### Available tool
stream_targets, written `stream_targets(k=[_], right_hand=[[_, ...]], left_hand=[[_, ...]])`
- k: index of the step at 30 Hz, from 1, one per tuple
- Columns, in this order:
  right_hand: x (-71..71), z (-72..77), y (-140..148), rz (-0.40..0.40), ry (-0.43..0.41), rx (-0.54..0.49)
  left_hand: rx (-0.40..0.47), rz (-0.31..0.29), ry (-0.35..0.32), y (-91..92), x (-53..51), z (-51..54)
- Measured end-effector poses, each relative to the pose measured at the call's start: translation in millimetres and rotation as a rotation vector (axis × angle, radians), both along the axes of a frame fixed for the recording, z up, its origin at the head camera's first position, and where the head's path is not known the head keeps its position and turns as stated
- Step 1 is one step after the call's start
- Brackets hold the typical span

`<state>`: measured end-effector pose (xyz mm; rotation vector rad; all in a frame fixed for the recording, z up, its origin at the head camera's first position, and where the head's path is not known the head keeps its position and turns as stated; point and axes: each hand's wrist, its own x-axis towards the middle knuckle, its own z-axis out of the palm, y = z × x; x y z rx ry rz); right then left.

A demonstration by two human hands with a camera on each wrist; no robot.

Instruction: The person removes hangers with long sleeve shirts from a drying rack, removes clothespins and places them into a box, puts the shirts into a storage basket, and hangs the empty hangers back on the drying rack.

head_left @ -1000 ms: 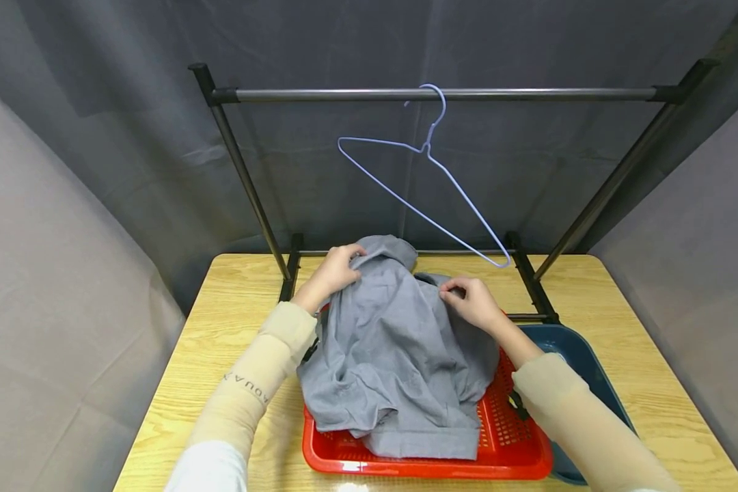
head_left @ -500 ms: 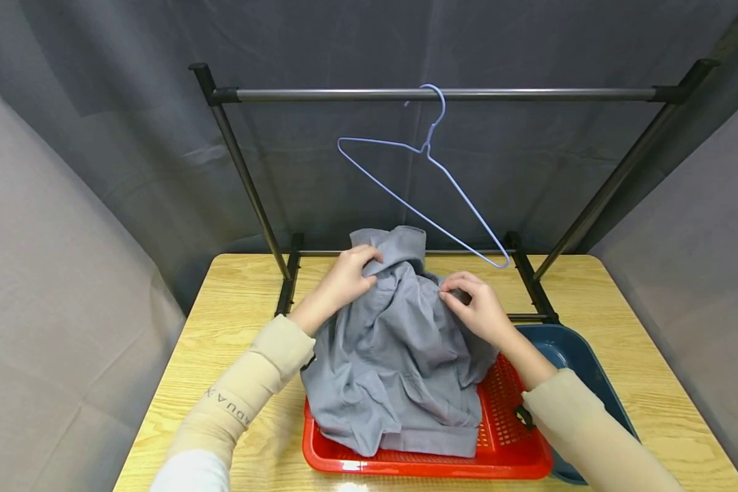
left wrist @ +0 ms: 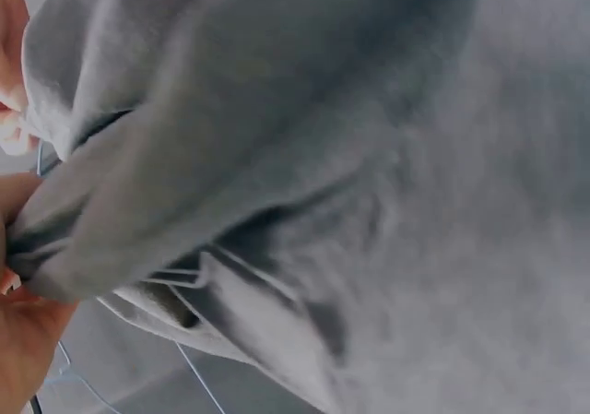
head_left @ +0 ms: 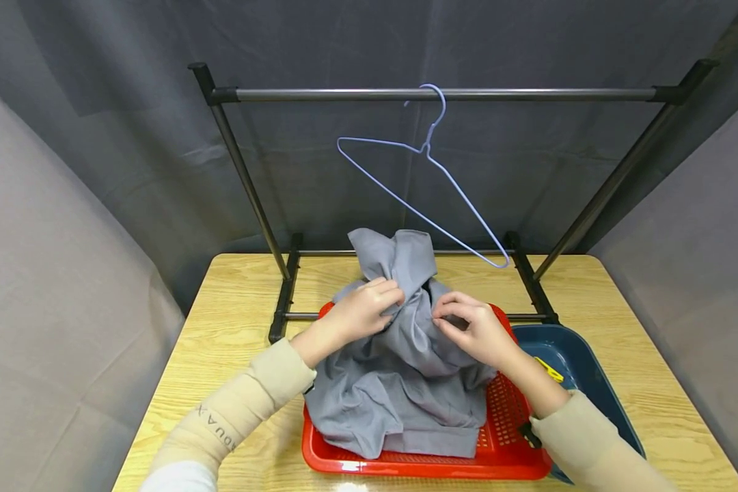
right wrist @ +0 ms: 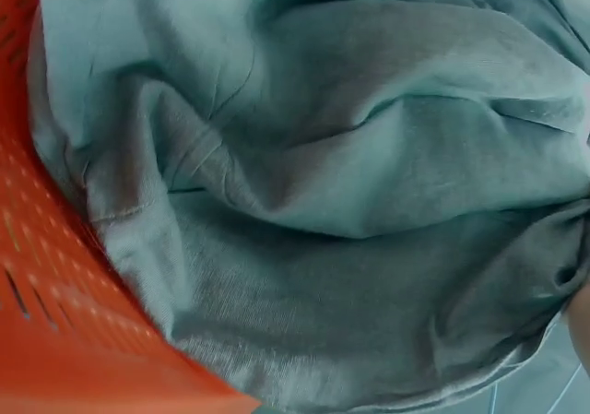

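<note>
A crumpled grey cloth garment [head_left: 400, 389] lies in a red perforated basket [head_left: 427, 469], its upper end raised above the far rim. My left hand [head_left: 369, 311] pinches a gathered fold near the top; in the left wrist view, thumb and fingers close on the bunched cloth [left wrist: 230, 137]. A short way to the right, my right hand [head_left: 473, 328] pinches the garment's right side between thumb and fingertips. Much of that hand is outside the right wrist view, where the cloth [right wrist: 369, 174] drapes over the basket wall [right wrist: 74, 303].
A light blue hanger [head_left: 400, 198] hangs from the metal bar [head_left: 320, 95] of a black rack behind the basket. To the right stands a dark blue tub [head_left: 596, 376] holding something yellow [head_left: 549, 369]. Everything rests on a wooden table [head_left: 234, 307].
My left hand has moved right and toward me, drawing the cloth into a gathered fold. My right hand has come slightly nearer. The yellow item in the tub has come into view.
</note>
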<state>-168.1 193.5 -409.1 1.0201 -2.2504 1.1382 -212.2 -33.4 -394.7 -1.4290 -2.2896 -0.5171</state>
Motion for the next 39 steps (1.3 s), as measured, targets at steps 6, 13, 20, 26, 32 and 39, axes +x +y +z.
stream_targets(k=[6,13,20,26,32,39], right_hand=[[0.7,-18.0,2.8,0.094,-0.014,0.086],[5.7,-25.0,-1.1,0.158,-0.080,0.250],[8.2,-33.5,-6.7,0.175,-0.248,0.398],[8.9,-41.8,-10.7,0.194,-0.319,0.453],[7.0,-50.9,-13.3,0.214,-0.355,0.489],[7.6,-57.1,-13.0,0.205,-0.434,0.598]], left_hand=[[-0.153,-0.031,-0.078,3.7,13.9,-6.5],[-0.340,-0.055,-0.297,10.6,22.0,-12.7],[-0.473,-0.038,-0.429,16.4,24.1,-21.0],[-0.579,-0.047,-0.493,21.5,26.1,-30.1],[-0.658,-0.037,-0.543,25.5,29.1,-39.1],[-0.732,-0.017,-0.558,28.8,33.2,-47.0]])
